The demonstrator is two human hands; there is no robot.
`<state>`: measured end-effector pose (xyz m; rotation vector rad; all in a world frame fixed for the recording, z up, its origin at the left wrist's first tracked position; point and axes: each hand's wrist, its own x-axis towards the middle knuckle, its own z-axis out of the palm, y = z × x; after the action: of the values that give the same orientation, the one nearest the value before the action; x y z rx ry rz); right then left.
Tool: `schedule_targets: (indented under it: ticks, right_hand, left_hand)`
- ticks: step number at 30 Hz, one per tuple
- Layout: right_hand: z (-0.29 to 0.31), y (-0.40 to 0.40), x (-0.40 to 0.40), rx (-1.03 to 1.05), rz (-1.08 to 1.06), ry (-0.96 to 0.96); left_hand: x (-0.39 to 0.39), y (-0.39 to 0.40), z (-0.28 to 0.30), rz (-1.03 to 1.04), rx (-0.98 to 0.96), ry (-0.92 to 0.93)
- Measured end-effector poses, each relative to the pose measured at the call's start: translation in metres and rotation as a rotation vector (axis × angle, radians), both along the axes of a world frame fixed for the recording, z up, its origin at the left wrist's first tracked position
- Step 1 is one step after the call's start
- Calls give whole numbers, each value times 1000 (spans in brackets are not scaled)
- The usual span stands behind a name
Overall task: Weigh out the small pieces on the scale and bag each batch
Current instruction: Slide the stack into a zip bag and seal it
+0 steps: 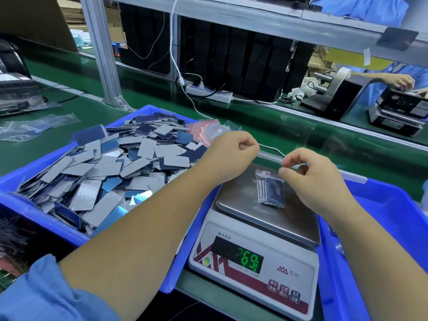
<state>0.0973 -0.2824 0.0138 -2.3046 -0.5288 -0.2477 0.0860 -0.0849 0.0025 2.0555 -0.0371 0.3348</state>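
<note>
A small clear bag of blue and grey pieces (271,192) lies on the steel pan of the scale (245,205), whose display (250,260) shows green digits. Just above the pan, my left hand (231,150) and my right hand (305,172) each have curled fingers with thumb against forefinger. They pinch the two ends of a thin clear plastic bag (272,156) stretched between them. My right thumb is close to the filled bag's top edge. Loose grey and blue pieces (104,172) fill the blue bin (27,212) at the left.
A pack of empty red-striped zip bags (206,130) lies at the bin's far corner. A second blue bin (389,205) stands to the right of the scale. Behind are the green conveyor (143,89), a power strip (208,92) with cables, and another worker's hands (400,81).
</note>
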Motion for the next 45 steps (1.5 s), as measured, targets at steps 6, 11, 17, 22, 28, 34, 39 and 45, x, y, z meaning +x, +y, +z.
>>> schedule_targets:
  ticks: [6,11,17,22,28,34,39,45]
  right_hand:
    - [2,1,-4,-30,19,7]
    - [1,1,-4,-46,11,7]
    - [2,3,-4,-89,-22,-43]
    - [0,2,-8,-514,-68,-46]
    - [-3,18,-12,-651,20,-86]
    - [8,23,-20,-702,138,-152]
    - [19,-8,-18,-617,-31,-163]
    - [20,-88,-2,-622,-450,-30]
  left_hand:
    - [1,0,1,35,-14,17]
    - [0,-1,1,27,12,26]
    - [-1,-1,1,2,35,32]
    - [-2,-3,1,-43,66,8]
    - [-3,-4,1,-28,57,-71]
    - [-3,-4,-2,-10,55,-114]
    - [-2,-8,-6,-9,42,-125]
    - [-2,-9,-7,-11,18,-132]
